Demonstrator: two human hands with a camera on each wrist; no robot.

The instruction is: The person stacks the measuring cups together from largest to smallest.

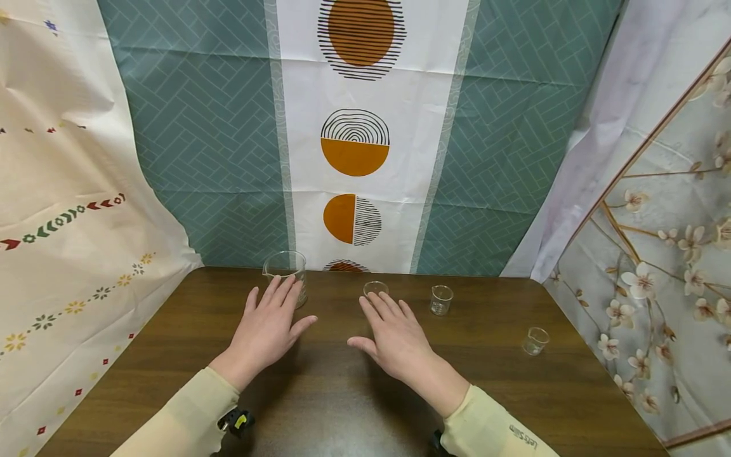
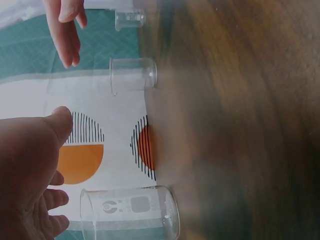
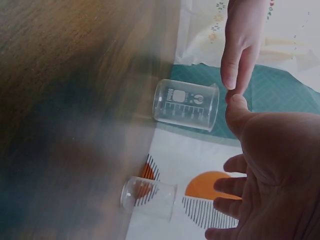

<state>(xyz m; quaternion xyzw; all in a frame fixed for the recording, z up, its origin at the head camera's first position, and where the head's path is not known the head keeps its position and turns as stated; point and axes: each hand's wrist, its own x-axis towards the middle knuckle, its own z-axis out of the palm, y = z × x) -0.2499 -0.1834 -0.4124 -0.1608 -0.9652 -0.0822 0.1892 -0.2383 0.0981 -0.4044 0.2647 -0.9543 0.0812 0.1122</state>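
Glass beakers [image 1: 441, 300], 4, cylindrical, wood-grained table [image 1: 337, 400]

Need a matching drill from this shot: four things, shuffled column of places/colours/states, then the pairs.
Things (head view)
1. largest beaker
2. rightmost beaker
3. tabletop
4. left hand

Places, colours, states
A. brown wood grain
B. fingers extended, holding nothing
C. lowest beaker in the picture
D. leftmost beaker in the picture

Pairs: 1-D, 2-C, 3-A, 4-B
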